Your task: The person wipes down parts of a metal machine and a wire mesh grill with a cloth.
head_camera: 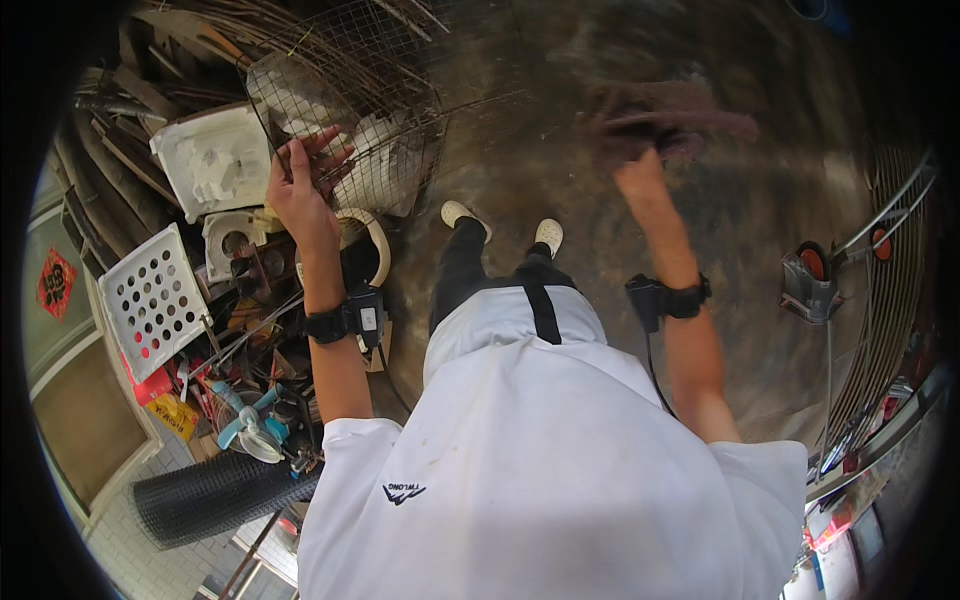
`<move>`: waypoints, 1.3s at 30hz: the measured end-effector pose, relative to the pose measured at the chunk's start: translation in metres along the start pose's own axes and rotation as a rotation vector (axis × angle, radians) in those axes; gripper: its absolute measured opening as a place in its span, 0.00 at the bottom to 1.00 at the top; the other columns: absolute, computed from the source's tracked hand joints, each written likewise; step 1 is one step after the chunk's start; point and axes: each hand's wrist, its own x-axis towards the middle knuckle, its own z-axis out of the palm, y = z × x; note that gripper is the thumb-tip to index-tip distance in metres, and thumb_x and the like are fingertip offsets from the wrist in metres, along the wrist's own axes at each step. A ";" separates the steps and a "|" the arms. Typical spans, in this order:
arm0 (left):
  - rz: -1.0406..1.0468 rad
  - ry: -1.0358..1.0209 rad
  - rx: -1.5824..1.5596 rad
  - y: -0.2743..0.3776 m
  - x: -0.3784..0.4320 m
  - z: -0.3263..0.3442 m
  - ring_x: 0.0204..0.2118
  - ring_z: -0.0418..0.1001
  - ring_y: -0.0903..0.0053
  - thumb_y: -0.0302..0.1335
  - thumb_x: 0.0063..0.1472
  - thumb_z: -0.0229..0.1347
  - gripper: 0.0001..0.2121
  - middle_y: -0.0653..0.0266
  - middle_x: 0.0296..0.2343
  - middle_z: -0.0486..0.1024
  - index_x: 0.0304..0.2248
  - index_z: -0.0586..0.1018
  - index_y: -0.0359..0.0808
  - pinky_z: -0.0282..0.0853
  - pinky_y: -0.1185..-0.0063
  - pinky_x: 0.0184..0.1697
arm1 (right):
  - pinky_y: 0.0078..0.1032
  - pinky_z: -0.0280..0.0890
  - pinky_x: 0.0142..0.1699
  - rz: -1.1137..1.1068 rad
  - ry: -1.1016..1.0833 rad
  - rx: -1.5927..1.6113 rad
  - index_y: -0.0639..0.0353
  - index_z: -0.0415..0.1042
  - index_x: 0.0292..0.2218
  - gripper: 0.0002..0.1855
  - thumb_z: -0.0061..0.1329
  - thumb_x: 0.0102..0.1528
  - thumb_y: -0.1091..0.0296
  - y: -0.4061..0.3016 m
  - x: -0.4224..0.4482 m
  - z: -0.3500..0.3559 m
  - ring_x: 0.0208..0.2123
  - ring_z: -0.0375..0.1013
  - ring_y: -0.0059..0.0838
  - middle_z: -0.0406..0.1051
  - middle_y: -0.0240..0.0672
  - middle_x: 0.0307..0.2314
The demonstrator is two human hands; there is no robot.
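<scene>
My left hand (304, 176) is at the near left corner of a rusty wire mesh cage (360, 56). Its thumb is at the cage's edge, and the loosely bent fingers reach in among the wires. Out to the right, my right hand (641, 176) grips a purplish-brown cloth (667, 112). Motion blurs both the cloth and that hand, so the fingers are hard to make out. Behind the mesh lie whitish plastic bags (386, 161). Both of my wrists carry black strapped devices with cables.
Sticks and boards (112, 157) are heaped at the left, beside a white foam box (214, 161), a perforated white plastic panel (154, 300) and a blue fan (251, 427). A black mesh roll (217, 491) lies lower left. On the right, a wheeled metal frame (814, 281) stands on the concrete floor (517, 150).
</scene>
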 end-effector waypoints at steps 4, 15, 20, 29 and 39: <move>0.039 -0.042 -0.031 0.004 -0.016 0.034 0.30 0.77 0.67 0.33 0.65 0.43 0.13 0.48 0.34 0.75 0.37 0.69 0.30 0.75 0.74 0.31 | 0.35 0.66 0.39 -0.203 0.194 -0.408 0.71 0.71 0.32 0.15 0.45 0.40 0.74 0.012 0.010 0.076 0.33 0.72 0.51 0.72 0.55 0.29; 0.099 -0.069 0.002 0.020 -0.045 0.072 0.29 0.77 0.69 0.31 0.65 0.43 0.13 0.48 0.33 0.75 0.35 0.69 0.27 0.74 0.77 0.32 | 0.34 0.64 0.37 -0.668 0.437 -0.786 0.60 0.74 0.34 0.13 0.46 0.44 0.77 0.056 0.013 0.118 0.31 0.70 0.42 0.71 0.42 0.29; 0.050 -0.058 -0.043 0.003 -0.047 0.069 0.30 0.77 0.70 0.29 0.65 0.43 0.12 0.50 0.32 0.75 0.34 0.69 0.26 0.74 0.78 0.32 | 0.37 0.64 0.37 -0.436 0.239 -0.639 0.62 0.73 0.33 0.11 0.47 0.44 0.76 0.056 0.011 0.116 0.30 0.70 0.43 0.71 0.44 0.27; 0.053 -0.014 0.072 -0.010 -0.045 0.044 0.29 0.77 0.70 0.32 0.65 0.43 0.12 0.50 0.33 0.76 0.34 0.69 0.27 0.74 0.77 0.31 | 0.36 0.64 0.37 -0.184 0.414 -0.201 0.64 0.73 0.32 0.11 0.45 0.43 0.76 0.058 0.022 0.083 0.33 0.70 0.47 0.72 0.48 0.28; 0.014 -0.043 -0.017 -0.012 -0.043 0.042 0.29 0.77 0.68 0.32 0.65 0.44 0.12 0.47 0.32 0.75 0.34 0.69 0.28 0.75 0.75 0.31 | 0.37 0.64 0.32 -0.074 0.256 -0.621 0.64 0.74 0.27 0.10 0.45 0.40 0.75 0.065 0.007 0.085 0.27 0.69 0.50 0.71 0.47 0.23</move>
